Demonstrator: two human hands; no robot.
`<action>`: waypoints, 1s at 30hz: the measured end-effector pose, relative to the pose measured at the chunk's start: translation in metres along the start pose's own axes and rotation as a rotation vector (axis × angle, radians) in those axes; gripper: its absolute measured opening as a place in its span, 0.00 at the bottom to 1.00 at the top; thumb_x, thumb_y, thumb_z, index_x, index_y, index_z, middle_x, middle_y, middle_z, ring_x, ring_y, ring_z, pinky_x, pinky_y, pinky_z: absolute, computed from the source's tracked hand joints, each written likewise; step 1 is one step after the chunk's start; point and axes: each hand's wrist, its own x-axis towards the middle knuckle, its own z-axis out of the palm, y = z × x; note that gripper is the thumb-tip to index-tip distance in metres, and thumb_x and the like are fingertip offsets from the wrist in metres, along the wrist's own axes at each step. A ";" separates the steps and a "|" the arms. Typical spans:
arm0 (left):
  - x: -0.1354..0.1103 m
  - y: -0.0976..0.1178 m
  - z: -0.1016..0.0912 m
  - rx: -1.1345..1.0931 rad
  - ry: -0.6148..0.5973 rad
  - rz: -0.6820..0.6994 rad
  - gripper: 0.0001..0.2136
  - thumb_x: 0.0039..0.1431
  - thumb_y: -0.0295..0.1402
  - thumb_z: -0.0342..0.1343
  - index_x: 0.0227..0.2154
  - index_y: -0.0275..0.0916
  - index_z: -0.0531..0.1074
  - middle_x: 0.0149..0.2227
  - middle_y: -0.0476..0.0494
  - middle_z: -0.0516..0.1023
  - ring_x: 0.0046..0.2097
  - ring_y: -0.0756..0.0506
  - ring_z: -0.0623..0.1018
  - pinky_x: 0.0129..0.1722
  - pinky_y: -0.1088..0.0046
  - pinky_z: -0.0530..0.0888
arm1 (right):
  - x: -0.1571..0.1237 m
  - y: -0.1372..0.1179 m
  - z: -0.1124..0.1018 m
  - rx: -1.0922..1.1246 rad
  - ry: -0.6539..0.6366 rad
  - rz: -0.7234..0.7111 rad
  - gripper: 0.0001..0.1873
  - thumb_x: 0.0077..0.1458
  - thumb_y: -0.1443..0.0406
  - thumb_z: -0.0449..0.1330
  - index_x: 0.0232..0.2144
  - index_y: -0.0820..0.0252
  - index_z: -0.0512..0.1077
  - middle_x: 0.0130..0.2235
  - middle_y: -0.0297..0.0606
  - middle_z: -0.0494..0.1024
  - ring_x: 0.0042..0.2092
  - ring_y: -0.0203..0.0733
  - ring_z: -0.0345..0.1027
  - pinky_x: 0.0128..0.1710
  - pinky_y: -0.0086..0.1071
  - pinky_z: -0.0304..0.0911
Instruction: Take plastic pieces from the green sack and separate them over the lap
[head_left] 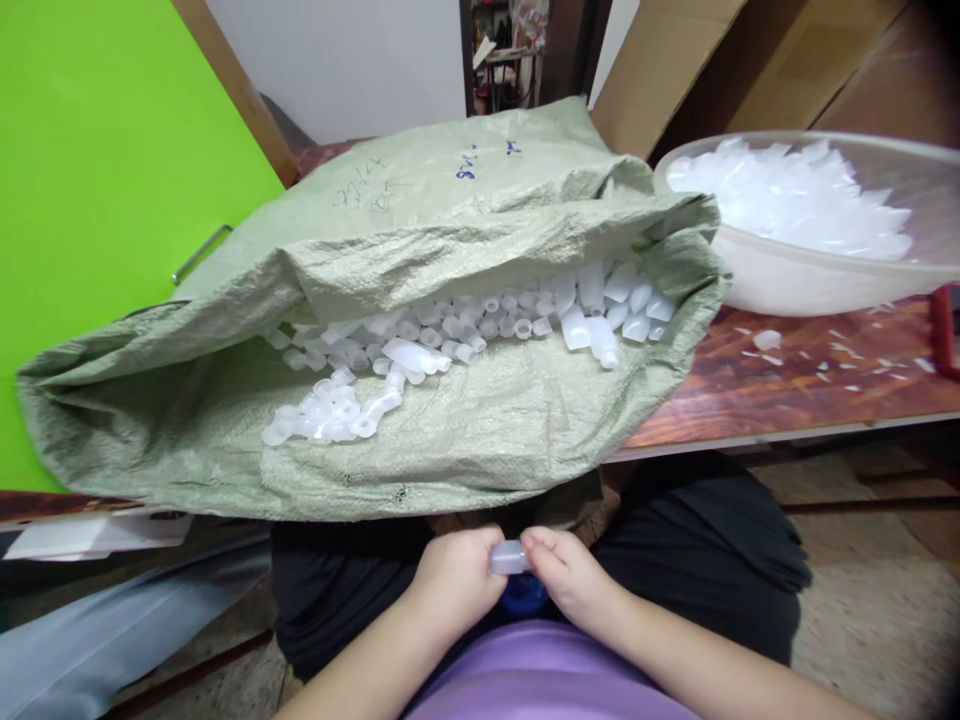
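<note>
Low in the head view, over my lap, a small translucent white plastic piece lies between my two hands. My left hand is closed on its left end, while the thumb and fingers of my right hand pinch its right end. Just below the piece a blue object shows in part, its kind unclear. Beyond my hands a pale green woven sack lies open on the table. Many small white plastic tubes fill its mouth, and a loose cluster of them rests on the near flap.
A translucent bowl of white plastic pieces stands right of the sack. White scraps litter the wood-patterned table. Bright green board borders the left, cardboard the back right. Someone's grey trouser leg shows lower left.
</note>
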 end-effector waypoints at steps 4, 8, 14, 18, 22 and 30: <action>0.019 0.002 0.000 0.130 -0.006 -0.038 0.13 0.54 0.33 0.45 0.37 0.40 0.73 0.40 0.39 0.77 0.43 0.39 0.76 0.41 0.66 0.69 | 0.007 0.004 -0.006 -0.039 0.055 0.122 0.25 0.60 0.51 0.37 0.22 0.58 0.61 0.22 0.33 0.65 0.27 0.37 0.63 0.30 0.30 0.60; 0.041 0.009 -0.002 0.055 -0.026 -0.141 0.28 0.47 0.39 0.56 0.53 0.40 0.63 0.55 0.37 0.67 0.57 0.34 0.64 0.54 0.61 0.63 | 0.009 -0.006 -0.037 -0.218 0.167 0.247 0.19 0.58 0.55 0.46 0.40 0.63 0.66 0.39 0.49 0.73 0.42 0.50 0.68 0.43 0.41 0.60; 0.030 0.005 -0.019 -0.187 -0.048 0.099 0.24 0.49 0.38 0.56 0.50 0.40 0.67 0.48 0.38 0.74 0.52 0.35 0.69 0.53 0.62 0.64 | -0.005 -0.079 -0.077 -0.392 -0.303 -0.165 0.08 0.57 0.64 0.52 0.31 0.56 0.71 0.32 0.34 0.75 0.33 0.37 0.69 0.32 0.29 0.62; -0.019 -0.004 -0.058 -0.254 -0.157 0.260 0.15 0.52 0.37 0.55 0.44 0.43 0.72 0.40 0.44 0.78 0.41 0.41 0.75 0.43 0.68 0.70 | 0.023 -0.138 -0.073 -0.497 -0.063 -0.465 0.09 0.59 0.66 0.49 0.35 0.58 0.69 0.33 0.36 0.73 0.36 0.37 0.68 0.35 0.30 0.63; -0.065 -0.023 -0.100 -0.340 0.048 0.286 0.10 0.59 0.37 0.48 0.37 0.43 0.73 0.35 0.48 0.77 0.37 0.48 0.75 0.39 0.75 0.70 | 0.081 -0.178 -0.047 -0.873 0.070 -0.470 0.10 0.58 0.69 0.47 0.39 0.59 0.68 0.35 0.41 0.71 0.35 0.43 0.69 0.31 0.35 0.64; -0.034 -0.084 -0.123 0.148 0.820 -0.378 0.47 0.50 0.56 0.50 0.62 0.25 0.41 0.64 0.21 0.41 0.64 0.29 0.48 0.58 0.49 0.55 | 0.120 -0.185 -0.021 -0.953 0.118 -0.377 0.11 0.56 0.71 0.49 0.40 0.66 0.67 0.38 0.49 0.73 0.39 0.49 0.71 0.35 0.38 0.66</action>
